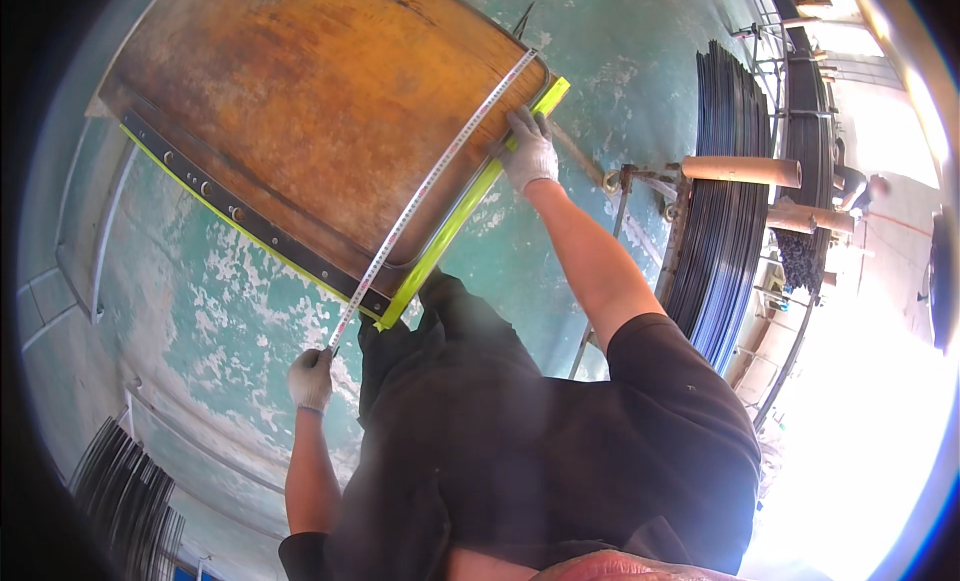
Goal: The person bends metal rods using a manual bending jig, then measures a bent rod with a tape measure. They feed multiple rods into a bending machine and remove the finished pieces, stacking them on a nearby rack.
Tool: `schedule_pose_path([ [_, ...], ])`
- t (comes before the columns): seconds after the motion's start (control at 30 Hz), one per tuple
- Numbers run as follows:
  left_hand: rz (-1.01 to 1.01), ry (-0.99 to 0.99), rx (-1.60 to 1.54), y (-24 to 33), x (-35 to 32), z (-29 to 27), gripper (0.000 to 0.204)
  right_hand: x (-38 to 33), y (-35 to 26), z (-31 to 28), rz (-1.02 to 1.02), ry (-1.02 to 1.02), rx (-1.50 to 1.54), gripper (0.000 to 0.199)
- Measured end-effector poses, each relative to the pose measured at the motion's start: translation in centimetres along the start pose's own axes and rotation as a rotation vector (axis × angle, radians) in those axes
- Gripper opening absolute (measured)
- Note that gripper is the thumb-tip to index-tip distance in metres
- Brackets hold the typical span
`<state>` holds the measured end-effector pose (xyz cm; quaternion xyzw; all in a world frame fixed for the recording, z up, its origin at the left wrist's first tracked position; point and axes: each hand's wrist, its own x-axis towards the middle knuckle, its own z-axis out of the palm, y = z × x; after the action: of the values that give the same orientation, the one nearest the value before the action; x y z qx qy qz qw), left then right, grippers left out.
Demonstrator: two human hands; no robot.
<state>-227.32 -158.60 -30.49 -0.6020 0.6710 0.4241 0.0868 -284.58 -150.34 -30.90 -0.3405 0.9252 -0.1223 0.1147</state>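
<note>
A long tape measure (430, 181) runs slantwise across the near right part of a large, brown-orange stained panel (300, 91). My left hand (311, 380), in a pale glove with darker fingertips, is closed on the tape's lower end, just beyond the panel's corner. Within that grip the tape's end is hidden. My right hand (528, 153), also gloved, lies on the panel's right edge with fingers stretched out over it. Beneath that hand passes a yellow-green strip (455, 221) along the edge. The tape's far end reaches the panel's far right corner.
A dark bar with round holes (238, 213) borders the panel's left side. Stacked dark sheets or strips (725, 201) stand on a rack at right, with a brown roll (742, 171). More dark strips (125, 496) are at lower left. The green floor (600, 41) has worn white patches.
</note>
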Motion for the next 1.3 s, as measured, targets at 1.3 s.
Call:
schedule_pose_path([
  [1.3, -0.113, -0.031, -0.007, 0.1, -0.1, -0.1, 0.038, 0.8, 0.7, 1.1, -0.119, 0.038, -0.057, 0.074],
])
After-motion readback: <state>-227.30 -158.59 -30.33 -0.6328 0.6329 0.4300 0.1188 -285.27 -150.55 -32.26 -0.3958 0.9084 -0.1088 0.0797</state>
